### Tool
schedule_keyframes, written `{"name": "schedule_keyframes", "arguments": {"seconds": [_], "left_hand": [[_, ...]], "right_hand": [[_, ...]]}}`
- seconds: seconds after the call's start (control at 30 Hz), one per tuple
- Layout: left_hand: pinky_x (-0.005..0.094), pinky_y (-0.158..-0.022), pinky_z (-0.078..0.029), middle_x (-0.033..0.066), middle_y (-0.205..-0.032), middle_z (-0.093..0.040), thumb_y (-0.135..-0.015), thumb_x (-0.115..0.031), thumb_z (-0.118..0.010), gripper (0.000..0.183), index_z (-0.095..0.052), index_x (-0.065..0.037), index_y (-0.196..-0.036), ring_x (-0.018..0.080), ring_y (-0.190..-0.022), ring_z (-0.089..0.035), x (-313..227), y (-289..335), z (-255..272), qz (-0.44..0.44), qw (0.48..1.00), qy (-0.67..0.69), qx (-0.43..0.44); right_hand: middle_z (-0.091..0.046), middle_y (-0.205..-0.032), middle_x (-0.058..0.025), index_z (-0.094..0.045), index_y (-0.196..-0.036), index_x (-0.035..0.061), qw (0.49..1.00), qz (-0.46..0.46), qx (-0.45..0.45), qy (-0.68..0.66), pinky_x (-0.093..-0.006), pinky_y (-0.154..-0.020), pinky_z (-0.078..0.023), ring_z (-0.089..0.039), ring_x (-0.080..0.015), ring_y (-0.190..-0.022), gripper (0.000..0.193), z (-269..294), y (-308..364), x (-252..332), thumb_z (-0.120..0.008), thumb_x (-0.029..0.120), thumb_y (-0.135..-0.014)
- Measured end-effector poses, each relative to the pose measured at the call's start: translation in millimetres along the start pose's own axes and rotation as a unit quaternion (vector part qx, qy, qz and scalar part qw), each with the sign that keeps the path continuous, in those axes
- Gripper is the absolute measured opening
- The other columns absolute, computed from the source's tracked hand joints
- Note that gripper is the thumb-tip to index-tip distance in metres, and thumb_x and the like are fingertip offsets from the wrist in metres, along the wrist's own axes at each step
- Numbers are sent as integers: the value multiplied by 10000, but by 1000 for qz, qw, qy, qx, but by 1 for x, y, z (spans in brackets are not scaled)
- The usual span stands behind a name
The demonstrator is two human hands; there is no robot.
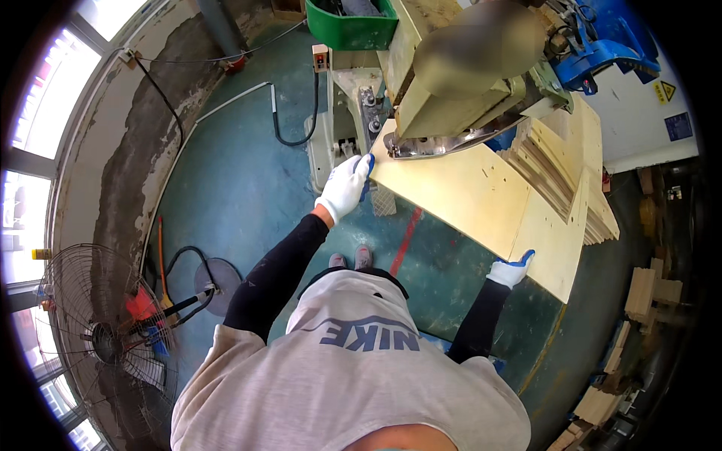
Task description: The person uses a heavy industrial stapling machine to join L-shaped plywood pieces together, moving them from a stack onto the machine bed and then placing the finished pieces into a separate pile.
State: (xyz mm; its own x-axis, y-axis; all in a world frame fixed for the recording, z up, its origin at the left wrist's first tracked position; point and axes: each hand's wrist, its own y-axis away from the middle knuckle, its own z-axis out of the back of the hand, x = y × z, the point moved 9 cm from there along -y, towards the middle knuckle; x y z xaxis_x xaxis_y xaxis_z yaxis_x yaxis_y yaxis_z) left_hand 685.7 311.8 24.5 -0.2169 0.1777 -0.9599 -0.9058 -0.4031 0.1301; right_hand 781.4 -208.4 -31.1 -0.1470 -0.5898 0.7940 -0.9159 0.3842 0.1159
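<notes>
A pale plywood board (459, 188) lies level in front of me, its left end under the metal-edged head of a beige machine (451, 113). My left hand (346, 186), in a white glove with blue fingertips, grips the board's left corner close to the machine; the fingers are partly hidden. My right hand (513, 270), gloved the same way, is closed at the near edge of a second pale board (553, 244) that adjoins the first on the right. Whether the right fingers also touch the first board, I cannot tell.
A stack of pale boards (543, 167) rests to the right of the machine. A green bin (352, 28) sits at the far side. On the left stands a wire-cage fan (105, 342). Wood pieces (641, 293) are piled at the right. A red line (406, 240) marks the floor.
</notes>
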Motion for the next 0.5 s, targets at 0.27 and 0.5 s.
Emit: {"name": "schedule_keyframes", "arguments": {"seconds": [0.27, 0.5], "left_hand": [[333, -794, -554, 90, -1025, -685, -1069, -345, -463, 409, -593, 9, -1227, 195, -851, -686, 68, 94, 106, 21, 926, 368, -82], [434, -1058, -465, 86, -1341, -599, -1038, -458, -491, 544, -478, -89, -1438, 248, -1207, -588, 98, 152, 153, 17, 856, 466, -224]], "right_hand": [[-561, -1422, -128, -492, -1415, 24, 991, -126, 40, -28, -451, -1120, -417, -543, -284, -1299, 524, -87, 126, -36, -514, 392, -1043], [-624, -1322, -77, -560, -1358, 58, 963, -258, 24, -73, -393, -950, -541, -611, -221, -1195, 442, -136, 269, -117, -541, 360, -1036]]}}
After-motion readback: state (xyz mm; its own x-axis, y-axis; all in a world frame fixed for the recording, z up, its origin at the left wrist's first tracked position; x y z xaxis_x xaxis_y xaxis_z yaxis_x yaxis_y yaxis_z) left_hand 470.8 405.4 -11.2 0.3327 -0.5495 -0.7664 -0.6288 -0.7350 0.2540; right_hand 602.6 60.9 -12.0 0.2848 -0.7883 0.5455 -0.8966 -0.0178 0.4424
